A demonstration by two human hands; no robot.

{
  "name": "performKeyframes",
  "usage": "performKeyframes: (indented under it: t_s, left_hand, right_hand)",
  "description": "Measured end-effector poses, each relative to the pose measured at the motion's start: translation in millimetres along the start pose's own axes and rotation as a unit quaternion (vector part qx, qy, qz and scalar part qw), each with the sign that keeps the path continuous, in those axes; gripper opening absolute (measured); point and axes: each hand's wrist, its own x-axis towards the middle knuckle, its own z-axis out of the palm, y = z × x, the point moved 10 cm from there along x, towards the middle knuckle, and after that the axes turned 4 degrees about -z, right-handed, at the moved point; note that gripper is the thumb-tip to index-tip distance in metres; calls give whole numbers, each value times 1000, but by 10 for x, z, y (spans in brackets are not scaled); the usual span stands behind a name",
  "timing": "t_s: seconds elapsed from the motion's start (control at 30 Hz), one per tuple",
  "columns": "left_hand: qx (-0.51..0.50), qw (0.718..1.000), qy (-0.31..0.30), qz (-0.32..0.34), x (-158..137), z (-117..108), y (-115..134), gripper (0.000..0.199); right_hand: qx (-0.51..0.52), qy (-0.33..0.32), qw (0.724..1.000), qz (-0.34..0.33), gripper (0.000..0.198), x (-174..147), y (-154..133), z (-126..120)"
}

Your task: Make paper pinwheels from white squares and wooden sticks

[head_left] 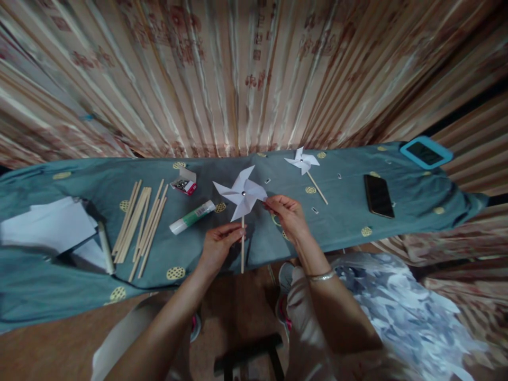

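A white paper pinwheel (237, 197) with a silver pin at its centre is held upright over the front part of the table. My left hand (222, 243) pinches its wooden stick (243, 254) just below the blades. With thumb and forefinger, my right hand (288, 214) grips the tip of the right-hand blade. Behind and to the right lies a second, smaller-looking pinwheel (302, 161) on its stick. Left of my hands are a glue stick (192, 217) with a green label and a small open box (184, 181) of metal pins.
Several loose wooden sticks (137, 225) lie left of the glue stick. Farther left are white paper sheets (51, 225) and a pale tool with a black cord (106, 248). A phone (379, 196) and a blue-framed device (426, 153) lie right. Curtains hang behind the cloth-covered table (341, 233).
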Motion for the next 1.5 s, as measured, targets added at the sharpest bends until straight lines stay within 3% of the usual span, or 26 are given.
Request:
performKeyframes:
  t_s: [0.7,1.5]
  left_hand:
    - [-20,1000,23,-1,45,-55,11,41]
    - [-31,999,10,13,61,-4,15,41]
  right_hand:
    - [16,-67,997,24,30,-150,114,339]
    - [4,-121,992,35,33,-228,241,517]
